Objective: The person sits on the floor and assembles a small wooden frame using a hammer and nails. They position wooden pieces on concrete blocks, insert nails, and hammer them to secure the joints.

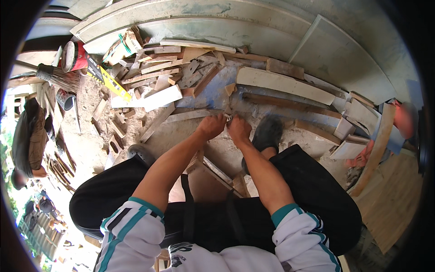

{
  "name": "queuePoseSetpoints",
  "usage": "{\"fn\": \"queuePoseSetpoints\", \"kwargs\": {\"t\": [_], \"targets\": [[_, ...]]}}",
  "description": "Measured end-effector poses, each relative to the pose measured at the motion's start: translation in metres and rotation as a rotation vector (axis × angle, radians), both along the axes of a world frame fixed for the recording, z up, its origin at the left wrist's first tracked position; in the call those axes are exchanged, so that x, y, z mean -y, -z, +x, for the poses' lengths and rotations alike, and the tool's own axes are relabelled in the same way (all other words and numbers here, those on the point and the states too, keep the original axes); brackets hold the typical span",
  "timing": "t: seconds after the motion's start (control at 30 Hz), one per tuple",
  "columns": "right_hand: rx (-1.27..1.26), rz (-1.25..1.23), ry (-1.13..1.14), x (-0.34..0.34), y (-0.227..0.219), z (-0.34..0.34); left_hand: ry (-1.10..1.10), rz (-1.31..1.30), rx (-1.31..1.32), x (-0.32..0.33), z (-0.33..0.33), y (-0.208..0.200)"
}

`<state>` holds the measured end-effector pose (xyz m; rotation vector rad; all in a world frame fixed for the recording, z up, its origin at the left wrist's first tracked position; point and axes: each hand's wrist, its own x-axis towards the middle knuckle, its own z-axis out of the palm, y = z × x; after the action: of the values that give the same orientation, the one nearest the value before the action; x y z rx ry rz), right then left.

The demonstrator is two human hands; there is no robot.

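Observation:
In front of me both my arms reach forward over the floor, and the hands almost meet. My left hand (212,126) is closed, its fingers pinched together. Close beside it my right hand (239,129) is closed too. Between the fingertips shows a small pale thing (228,118), too small to name and mostly hidden by the fingers. Just beyond the hands lies a long pale wood strip (192,116) on the floor. Below my hands, between my legs, a wooden piece like a low stool or box (206,181) is partly covered by my arms.
Wood offcuts (163,68) are heaped at the far left, with a yellow-bladed handsaw (106,79), a red tin (74,56) and a brush (59,75). Long boards (285,85) lie at the far right before a leaning panel (346,59). Another person (29,136) is at the left.

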<state>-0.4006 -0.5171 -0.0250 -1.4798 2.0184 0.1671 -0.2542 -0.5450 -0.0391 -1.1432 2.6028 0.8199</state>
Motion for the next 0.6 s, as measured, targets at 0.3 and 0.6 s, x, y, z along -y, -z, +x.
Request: {"fn": "queuePoseSetpoints", "kwargs": {"t": [0.3, 0.6], "targets": [[0.038, 0.044, 0.03, -0.003, -0.002, -0.003, -0.716, 0.307, -0.067, 0.014, 0.037, -0.051], [0.598, 0.044, 0.468, -0.024, 0.022, -0.026, -1.202, 0.974, -0.575, -0.007, 0.072, -0.05]]}}
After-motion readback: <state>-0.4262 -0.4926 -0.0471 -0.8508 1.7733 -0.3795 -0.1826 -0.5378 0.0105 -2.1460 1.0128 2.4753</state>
